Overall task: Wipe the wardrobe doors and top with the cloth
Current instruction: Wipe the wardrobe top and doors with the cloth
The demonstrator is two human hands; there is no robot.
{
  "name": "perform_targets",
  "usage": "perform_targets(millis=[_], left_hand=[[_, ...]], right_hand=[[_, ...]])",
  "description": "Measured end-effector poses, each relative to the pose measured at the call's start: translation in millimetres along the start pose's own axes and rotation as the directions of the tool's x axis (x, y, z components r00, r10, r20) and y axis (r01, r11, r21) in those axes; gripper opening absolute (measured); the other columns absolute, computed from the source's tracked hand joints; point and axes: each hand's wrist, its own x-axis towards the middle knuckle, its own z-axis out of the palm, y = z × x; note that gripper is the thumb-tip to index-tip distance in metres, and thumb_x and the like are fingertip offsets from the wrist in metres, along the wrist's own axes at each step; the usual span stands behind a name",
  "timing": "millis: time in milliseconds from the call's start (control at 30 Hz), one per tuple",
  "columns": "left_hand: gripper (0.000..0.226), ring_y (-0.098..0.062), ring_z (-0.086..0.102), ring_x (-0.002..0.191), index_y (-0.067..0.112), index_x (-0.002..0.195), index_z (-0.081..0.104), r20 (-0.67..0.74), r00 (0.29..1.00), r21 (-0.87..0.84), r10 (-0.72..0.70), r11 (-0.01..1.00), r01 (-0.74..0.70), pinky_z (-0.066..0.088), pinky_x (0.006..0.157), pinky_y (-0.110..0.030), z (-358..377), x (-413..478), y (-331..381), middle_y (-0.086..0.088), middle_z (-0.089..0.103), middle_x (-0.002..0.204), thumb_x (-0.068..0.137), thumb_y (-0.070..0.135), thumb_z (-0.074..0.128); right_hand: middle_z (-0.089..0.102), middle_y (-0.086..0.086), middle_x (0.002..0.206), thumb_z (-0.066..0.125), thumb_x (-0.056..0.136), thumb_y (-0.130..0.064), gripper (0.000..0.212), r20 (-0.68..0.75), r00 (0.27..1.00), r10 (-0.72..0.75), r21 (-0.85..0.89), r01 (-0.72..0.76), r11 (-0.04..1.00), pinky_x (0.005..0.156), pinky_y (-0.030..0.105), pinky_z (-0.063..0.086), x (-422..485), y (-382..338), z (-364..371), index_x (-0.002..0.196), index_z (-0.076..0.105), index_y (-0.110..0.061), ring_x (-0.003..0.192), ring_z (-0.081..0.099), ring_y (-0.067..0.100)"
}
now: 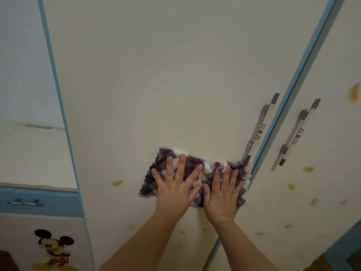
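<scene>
Two bare forearms reach up from the bottom edge, and both hands lie flat on the cloth [192, 160], fingers straight and spread, gripping nothing. The left hand [173, 189] presses its left half and the right hand [222, 194] its right half, thumbs almost touching. The cloth, checked purple and white, is spread against the cream left door [156, 85], its right end at the door's blue edge strip [289, 94]. Left of the cloth on the same door sits a yellow-brown stain [117, 182]. Up and right of the cloth, a grey bar handle [259, 128] has its lower end just above the cloth's right corner. Right of the cloth, beyond the strip, the right door [322, 173] carries a matching handle [298, 133] and several yellow-brown spots [354, 92]. Far down and left of the cloth are a blue drawer [24, 203] and, under it, a Mickey Mouse sticker [55, 249].
</scene>
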Motion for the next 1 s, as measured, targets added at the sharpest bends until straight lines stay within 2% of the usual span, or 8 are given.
perform_targets(millis=[133, 267, 467, 600, 700, 833, 933, 1000], left_hand=[[0.073, -0.042, -0.003, 0.139, 0.037, 0.145, 0.012, 0.033, 0.999, -0.015, -0.034, 0.999, 0.034, 0.01, 0.095, -0.075, 6, -20, 20, -0.013, -0.01, 0.155, 0.082, 0.06, 0.042], [0.07, -0.044, -0.003, 0.139, 0.036, 0.144, 0.015, 0.039, 0.997, -0.05, -0.063, 0.997, 0.065, 0.011, 0.093, -0.075, -6, -10, 29, -0.014, -0.011, 0.155, 0.083, 0.057, 0.039], [0.065, -0.033, -0.004, 0.142, 0.034, 0.143, 0.015, -0.078, 0.996, -0.053, 0.032, 0.998, -0.036, 0.004, 0.102, -0.07, -22, 35, 8, -0.002, -0.01, 0.156, 0.085, 0.048, 0.041], [0.064, -0.027, -0.007, 0.142, 0.035, 0.142, 0.017, -0.123, 0.988, -0.003, 0.097, 0.995, -0.098, 0.004, 0.103, -0.067, -12, 20, -19, 0.002, -0.012, 0.156, 0.085, 0.056, 0.04], [0.063, -0.028, -0.007, 0.142, 0.034, 0.142, 0.017, -0.126, 0.99, 0.034, 0.06, 0.998, -0.056, 0.003, 0.103, -0.066, 4, 0, -33, 0.001, -0.013, 0.155, 0.086, 0.054, 0.037], [0.061, -0.028, -0.004, 0.142, 0.032, 0.143, 0.019, -0.185, 0.981, 0.004, 0.056, 0.998, -0.056, 0.004, 0.103, -0.067, 12, -11, -47, 0.002, -0.01, 0.156, 0.087, 0.047, 0.039], [0.059, -0.03, 0.006, 0.142, 0.03, 0.144, 0.022, -0.225, 0.974, -0.007, 0.028, 1.0, -0.03, 0.006, 0.102, -0.068, 8, -7, -65, -0.001, 0.005, 0.155, 0.088, 0.046, 0.035], [0.062, -0.03, 0.011, 0.14, 0.027, 0.144, 0.021, -0.233, 0.972, -0.02, -0.032, 0.999, 0.028, 0.007, 0.102, -0.067, 8, -14, -82, -0.004, 0.014, 0.152, 0.087, 0.049, 0.035]], right_hand=[[-0.023, -0.002, 0.154, 0.005, 0.098, -0.046, 0.056, 0.06, 0.998, -0.031, 0.009, 0.03, 1.0, 0.108, 0.05, 0.001, -19, 19, 3, 0.146, -0.011, -0.023, 0.141, -0.017, 0.023], [-0.026, -0.003, 0.153, 0.006, 0.096, -0.049, 0.061, 0.056, 0.998, 0.026, 0.065, -0.03, 0.997, 0.109, 0.049, -0.004, -12, 8, -4, 0.147, -0.007, -0.019, 0.141, -0.019, 0.022], [-0.026, -0.008, 0.152, 0.011, 0.094, -0.054, 0.06, -0.112, 0.993, 0.047, 0.141, -0.031, 0.989, 0.107, 0.055, -0.013, 40, -15, -16, 0.146, -0.01, -0.032, 0.141, -0.019, 0.019], [-0.024, -0.004, 0.153, 0.018, 0.093, -0.056, 0.063, -0.23, 0.973, -0.009, 0.066, 0.025, 0.997, 0.105, 0.06, -0.011, 36, -24, 3, 0.146, -0.008, -0.032, 0.14, -0.019, 0.025], [-0.019, -0.001, 0.155, 0.022, 0.093, -0.054, 0.064, -0.289, 0.953, -0.091, -0.023, 0.088, 0.996, 0.106, 0.061, -0.009, 26, -35, 27, 0.147, -0.004, -0.03, 0.141, -0.014, 0.028], [-0.018, -0.002, 0.155, 0.025, 0.092, -0.048, 0.063, -0.371, 0.927, -0.057, -0.013, 0.056, 0.998, 0.106, 0.061, -0.008, 20, -61, 44, 0.147, -0.001, -0.031, 0.141, -0.013, 0.027], [-0.022, -0.003, 0.154, 0.025, 0.092, -0.049, 0.064, -0.377, 0.925, -0.049, -0.011, 0.049, 0.999, 0.105, 0.063, -0.006, 25, -78, 44, 0.147, -0.003, -0.031, 0.141, -0.015, 0.026], [-0.009, 0.002, 0.156, 0.029, 0.092, -0.051, 0.064, -0.391, 0.916, -0.082, -0.004, 0.088, 0.996, 0.105, 0.064, -0.005, 26, -95, 46, 0.147, 0.006, -0.029, 0.142, -0.01, 0.028]])
